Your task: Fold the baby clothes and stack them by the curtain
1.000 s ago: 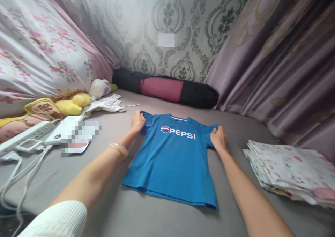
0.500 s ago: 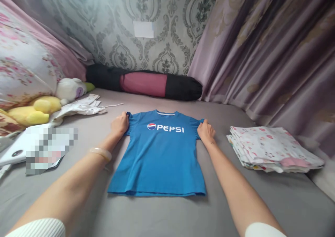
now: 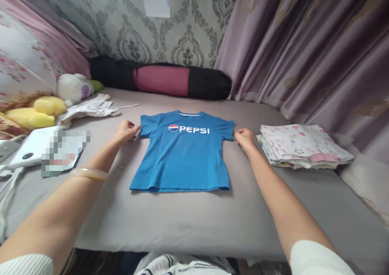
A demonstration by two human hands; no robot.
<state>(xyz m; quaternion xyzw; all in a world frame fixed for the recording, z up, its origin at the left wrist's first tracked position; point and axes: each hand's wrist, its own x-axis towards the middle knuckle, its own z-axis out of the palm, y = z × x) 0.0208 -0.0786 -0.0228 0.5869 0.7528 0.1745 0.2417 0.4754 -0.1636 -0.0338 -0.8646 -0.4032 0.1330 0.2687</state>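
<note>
A blue short-sleeved T-shirt with a white "PEPSI" print and round logo lies flat, front up, its collar at the far side. Just off its left sleeve hovers my left hand, fingers loosely bent and a little apart, holding nothing I can see; a pale bangle circles that wrist. My right hand is beside the right sleeve with a small gap between them. Its fingers are curled in with no cloth in them. Both sleeves are spread outward, and the hem faces me.
The shirt lies on a grey sheet. On the right is a folded stack of printed cloth. A black and maroon roll lies along the wall. At left are plush toys, a pale garment, a white device and cables.
Both hands have let go of the sleeve ends and moved slightly outward. The sleeves now lie flat. The view has tilted down, showing the near edge of the sheet.
</note>
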